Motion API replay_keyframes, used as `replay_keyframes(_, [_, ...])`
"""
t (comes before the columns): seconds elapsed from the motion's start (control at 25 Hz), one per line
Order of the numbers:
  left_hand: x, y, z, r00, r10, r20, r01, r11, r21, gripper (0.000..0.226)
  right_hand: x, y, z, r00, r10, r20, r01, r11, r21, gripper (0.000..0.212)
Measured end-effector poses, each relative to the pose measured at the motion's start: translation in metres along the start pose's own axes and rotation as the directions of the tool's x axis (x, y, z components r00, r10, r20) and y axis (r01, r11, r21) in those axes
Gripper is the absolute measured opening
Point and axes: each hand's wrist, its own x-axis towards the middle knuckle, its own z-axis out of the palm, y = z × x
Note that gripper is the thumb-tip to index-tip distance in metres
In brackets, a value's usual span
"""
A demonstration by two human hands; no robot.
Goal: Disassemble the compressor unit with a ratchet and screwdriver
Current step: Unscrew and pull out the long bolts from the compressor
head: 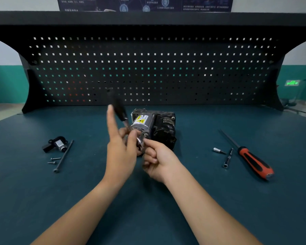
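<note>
Small black part (56,144), long bolt (64,155), two screws (54,160) lie left on table (42,191). Left hand (120,152) grips ratchet (117,106) near head, index finger raised. Right hand (159,161), curled, pinches ratchet head against compressor (154,126), mid-table. Bits (228,159), screwdriver (254,161) lie right.

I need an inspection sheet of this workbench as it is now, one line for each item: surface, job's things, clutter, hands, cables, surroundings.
Surface: dark teal bench top, tools and parts lying on it.
Job's things: compressor unit at centre back; ratchet at its near end, handle raised, blurred; red-black screwdriver lying at right.
Clutter: loose black-silver part, long bolt and two small screws at left; socket bit and extension bar at right.
Hands: left hand holds the ratchet, index finger straight; right hand pinches the ratchet head.
Cables: nothing seen.
Surroundings: black pegboard behind; poster above; green sign far right.
</note>
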Motion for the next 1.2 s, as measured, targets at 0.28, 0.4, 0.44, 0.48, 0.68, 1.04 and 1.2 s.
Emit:
replay_keyframes(0.28, [-0.002, -0.002, 0.006, 0.978, 0.159, 0.131, -0.191, 0.94, 0.284, 0.077, 0.0, 0.004, 0.0, 0.998, -0.011, -0.061, 0.011, 1.0, -0.008, 0.044])
replay_keyframes(0.4, [0.005, -0.007, 0.003, 0.983, -0.164, -0.08, 0.152, 0.978, -0.141, 0.074, -0.002, 0.004, 0.003, 1.0, -0.004, -0.013, 0.005, 1.0, 0.003, 0.038])
replay_keyframes(0.44, [0.007, -0.007, 0.002, 0.967, -0.234, -0.099, 0.211, 0.956, -0.203, 0.073, -0.002, 0.003, 0.003, 1.0, -0.004, -0.006, 0.004, 1.0, 0.006, 0.038])
replay_keyframes(0.48, [0.007, -0.005, 0.002, 0.963, -0.251, -0.098, 0.226, 0.95, -0.214, 0.073, -0.002, 0.003, 0.004, 1.0, -0.006, -0.005, 0.006, 1.0, 0.004, 0.039])
replay_keyframes(0.68, [-0.008, 0.002, 0.006, 0.944, 0.264, 0.198, -0.322, 0.867, 0.38, 0.069, 0.001, 0.004, 0.003, 0.997, 0.003, -0.076, -0.003, 1.0, -0.005, 0.055])
replay_keyframes(1.04, [0.006, -0.005, 0.003, 0.953, -0.275, -0.127, 0.24, 0.941, -0.239, 0.062, -0.001, 0.003, 0.002, 0.999, 0.019, -0.03, -0.019, 1.0, 0.003, 0.034])
replay_keyframes(1.2, [-0.002, 0.0, 0.003, 1.0, -0.022, -0.005, 0.022, 0.998, 0.051, 0.073, 0.004, 0.003, 0.001, 0.999, 0.015, -0.048, -0.016, 1.0, -0.021, 0.04])
